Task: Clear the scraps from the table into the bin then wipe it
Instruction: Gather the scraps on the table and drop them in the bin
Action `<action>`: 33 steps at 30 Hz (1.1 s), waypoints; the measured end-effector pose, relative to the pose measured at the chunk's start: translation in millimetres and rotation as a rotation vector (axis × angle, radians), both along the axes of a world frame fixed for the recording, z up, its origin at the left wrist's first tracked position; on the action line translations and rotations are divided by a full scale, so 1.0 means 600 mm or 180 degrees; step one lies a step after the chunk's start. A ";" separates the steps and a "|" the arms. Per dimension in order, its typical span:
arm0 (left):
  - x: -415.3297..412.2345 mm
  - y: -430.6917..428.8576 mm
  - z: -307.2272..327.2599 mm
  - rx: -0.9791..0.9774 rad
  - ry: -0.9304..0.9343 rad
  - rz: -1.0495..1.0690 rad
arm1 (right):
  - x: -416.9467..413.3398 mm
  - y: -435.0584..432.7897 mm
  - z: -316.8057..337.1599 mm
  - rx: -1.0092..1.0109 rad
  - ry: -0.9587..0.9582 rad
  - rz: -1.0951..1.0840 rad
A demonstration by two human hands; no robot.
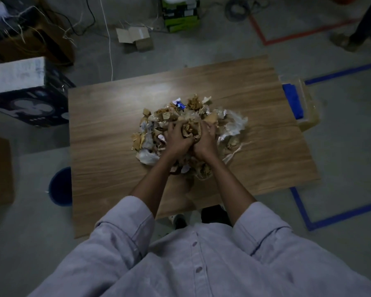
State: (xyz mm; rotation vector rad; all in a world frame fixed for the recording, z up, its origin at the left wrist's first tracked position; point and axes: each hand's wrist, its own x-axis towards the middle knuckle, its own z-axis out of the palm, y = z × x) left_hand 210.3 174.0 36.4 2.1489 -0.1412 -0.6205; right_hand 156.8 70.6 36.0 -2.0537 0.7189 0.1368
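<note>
A heap of scraps (150, 133), brown paper, white plastic and a blue wrapper, lies in the middle of the wooden table (107, 146). My left hand (176, 139) and my right hand (205, 140) sit side by side on top of the heap. Both have their fingers curled round a crumpled brown clump of scraps (191, 129) held between them. A blue bin (60, 186) stands on the floor at the table's left edge, partly hidden under it. A blue cloth (292, 101) lies on a clear box off the table's right edge.
Cardboard boxes (0, 170) and a black printed carton (28, 99) stand on the floor to the left. Cables, a small open box (134, 38) and a green box (180, 16) lie beyond the table. Another person's foot (341, 41) is at top right.
</note>
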 end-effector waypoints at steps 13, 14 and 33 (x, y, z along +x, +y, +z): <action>-0.021 0.018 0.052 -0.1937 0.0606 0.0899 | -0.026 -0.028 0.019 0.0158 -0.0533 -0.0817; -0.020 0.024 0.053 -0.1999 0.0552 0.1002 | -0.025 -0.035 0.006 0.0307 -0.0475 -0.0968; -0.059 -0.006 -0.016 -0.0595 -0.0268 0.0317 | -0.014 -0.049 0.074 0.1969 -0.0684 -0.1982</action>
